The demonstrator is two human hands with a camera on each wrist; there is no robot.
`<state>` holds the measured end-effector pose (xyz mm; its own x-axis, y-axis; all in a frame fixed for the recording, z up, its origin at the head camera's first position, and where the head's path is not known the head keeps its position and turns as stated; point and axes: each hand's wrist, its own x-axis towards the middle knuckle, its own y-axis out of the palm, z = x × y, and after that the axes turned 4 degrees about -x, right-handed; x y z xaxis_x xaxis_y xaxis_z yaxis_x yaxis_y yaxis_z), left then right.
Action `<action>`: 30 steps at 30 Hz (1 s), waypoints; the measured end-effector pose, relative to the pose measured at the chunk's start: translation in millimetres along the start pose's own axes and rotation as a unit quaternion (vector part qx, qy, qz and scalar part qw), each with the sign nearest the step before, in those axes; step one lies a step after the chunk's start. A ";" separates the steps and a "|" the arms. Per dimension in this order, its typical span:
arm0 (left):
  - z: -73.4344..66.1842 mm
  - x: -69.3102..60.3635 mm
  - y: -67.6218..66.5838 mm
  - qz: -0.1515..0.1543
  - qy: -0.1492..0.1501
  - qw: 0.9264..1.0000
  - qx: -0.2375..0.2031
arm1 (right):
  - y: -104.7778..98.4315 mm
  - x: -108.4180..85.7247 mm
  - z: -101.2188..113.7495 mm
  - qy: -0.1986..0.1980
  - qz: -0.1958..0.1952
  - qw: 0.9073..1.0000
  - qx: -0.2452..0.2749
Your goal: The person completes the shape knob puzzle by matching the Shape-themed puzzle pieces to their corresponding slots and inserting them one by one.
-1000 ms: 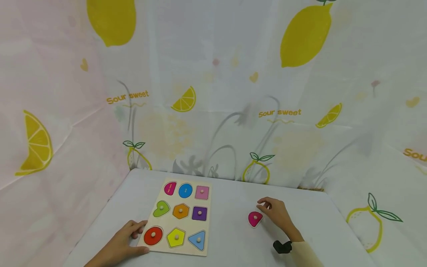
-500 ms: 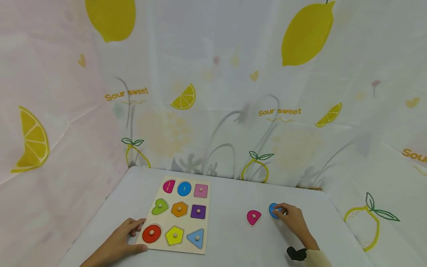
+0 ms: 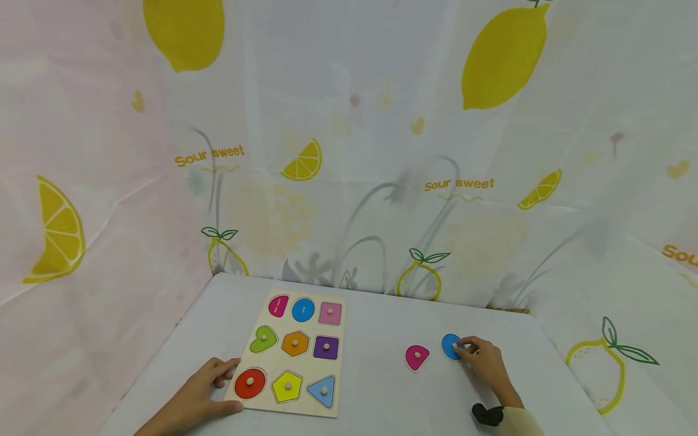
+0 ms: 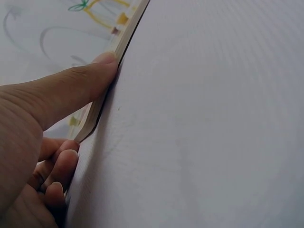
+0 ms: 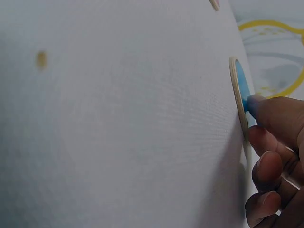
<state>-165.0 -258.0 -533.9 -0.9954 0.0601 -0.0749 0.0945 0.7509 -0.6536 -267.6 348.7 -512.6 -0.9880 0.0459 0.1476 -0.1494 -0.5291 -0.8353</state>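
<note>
The wooden puzzle board [image 3: 340,387] lies on the table at centre left, with knobbed shapes set in it and two upper-left slots showing printed bases. My left hand [image 3: 199,393] grips its near left corner. In the left wrist view the thumb [image 4: 102,71] presses along the board's edge and the other fingers curl at the corner. Over on the right, my right hand [image 3: 488,363] pinches the knob of a blue circle puzzle piece [image 3: 448,343], which lies on the table. A magenta semicircle puzzle piece [image 3: 412,360] lies just left of it.
The white table [image 3: 376,387] meets a lemon-printed cloth backdrop [image 3: 354,230] at its far edge and on both sides. A black strap [image 3: 487,415] sits at the right wrist, near the sleeve.
My right hand has moved right, away from beside the magenta semicircle, to the blue circle, and taken its knob. The left hand stays on the board's corner.
</note>
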 end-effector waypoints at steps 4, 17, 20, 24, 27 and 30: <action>0.2 -0.5 0.6 -0.002 -0.004 1.000 0.004 | 0.2 0.9 -0.3 0.006 0.001 1.000 0.003; 2.1 0.7 1.8 -0.002 -0.005 1.000 0.000 | 2.8 4.5 -3.0 0.002 0.003 1.000 0.005; 1.9 1.0 1.7 0.000 -0.008 1.000 -0.001 | 3.1 5.4 -2.5 -0.001 0.000 1.000 0.002; 0.0 1.5 1.4 -0.001 -0.016 1.000 -0.003 | 3.9 6.0 -2.2 -0.005 -0.005 1.000 0.003; -0.4 1.3 1.3 -0.001 -0.016 1.000 -0.005 | 5.0 5.9 -2.7 0.002 -0.006 1.000 0.009; 0.3 0.9 1.2 -0.002 -0.012 1.000 -0.004 | 6.1 6.1 -2.8 0.013 -0.004 1.000 0.020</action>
<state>-165.7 -257.2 -535.0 -0.9951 0.0413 -0.0900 0.0900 0.7557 -0.6487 -274.6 348.1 -518.3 -0.9876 0.0710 0.1400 -0.1555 -0.5627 -0.8119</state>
